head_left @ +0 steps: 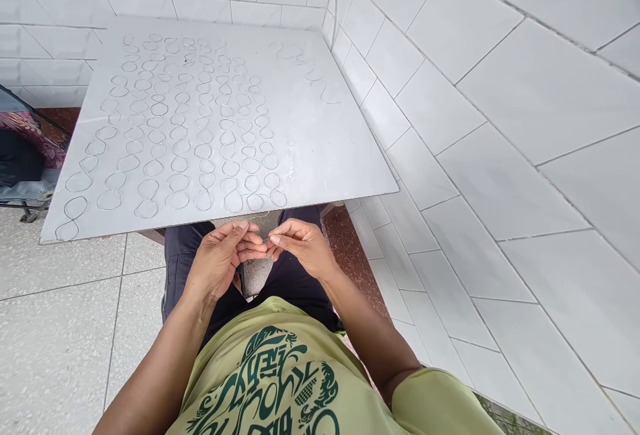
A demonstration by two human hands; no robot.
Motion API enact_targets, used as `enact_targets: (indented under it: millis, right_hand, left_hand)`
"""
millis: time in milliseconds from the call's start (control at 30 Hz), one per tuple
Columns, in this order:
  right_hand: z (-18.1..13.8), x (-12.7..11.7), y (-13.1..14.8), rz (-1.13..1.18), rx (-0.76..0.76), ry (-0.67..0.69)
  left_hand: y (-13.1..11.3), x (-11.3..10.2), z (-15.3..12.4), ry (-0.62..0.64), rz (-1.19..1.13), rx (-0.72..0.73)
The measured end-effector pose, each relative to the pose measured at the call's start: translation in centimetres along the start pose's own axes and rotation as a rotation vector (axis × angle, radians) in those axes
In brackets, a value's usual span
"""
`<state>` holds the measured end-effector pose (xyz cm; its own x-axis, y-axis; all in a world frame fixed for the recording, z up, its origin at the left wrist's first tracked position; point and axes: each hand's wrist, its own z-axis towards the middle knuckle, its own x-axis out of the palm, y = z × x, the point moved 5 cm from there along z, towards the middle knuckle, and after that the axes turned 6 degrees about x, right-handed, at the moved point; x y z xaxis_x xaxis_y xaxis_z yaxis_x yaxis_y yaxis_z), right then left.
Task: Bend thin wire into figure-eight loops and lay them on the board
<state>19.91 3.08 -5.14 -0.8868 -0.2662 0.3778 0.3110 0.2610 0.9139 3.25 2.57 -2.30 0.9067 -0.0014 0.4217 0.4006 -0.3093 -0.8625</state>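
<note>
My left hand [223, 256] and my right hand [300, 243] meet over my lap, just below the near edge of a white board [320, 148]. Both pinch a thin piece of wire [266, 240] between their fingertips; the wire is barely visible. Several rows of figure-eight wire loops [200, 135] lie on the board in front of me. A longer wavy strand of wire [315, 75] lies at the board's far right.
A white tiled wall [500, 122] runs close along my right side and behind the board. Speckled floor tiles [60, 302] spread to the left. At the far left edge sits a dark frame with patterned cloth [25, 148].
</note>
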Motion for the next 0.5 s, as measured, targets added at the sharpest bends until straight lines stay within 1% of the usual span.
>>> enact_targets:
  millis: [133, 267, 367, 500]
  right_hand:
    - [-0.3, 0.4, -0.7, 0.103, -0.002, -0.048]
    - [-0.4, 0.4, -1.2, 0.159, 0.042, -0.063]
    - [-0.4, -0.1, -1.1, 0.144, 0.069, -0.091]
    - [-0.2, -0.7, 0.2, 0.04, 0.032, -0.096]
  left_hand:
    - [0.4, -0.1, -0.1, -0.041, -0.063, 0.042]
    - [1.3, -0.2, -0.3, -0.078, -0.109, 0.062]
    - [1.7, -0.1, -0.4, -0.075, -0.098, 0.067]
    - [1.4, 0.0, -0.4, -0.08, -0.009, 0.087]
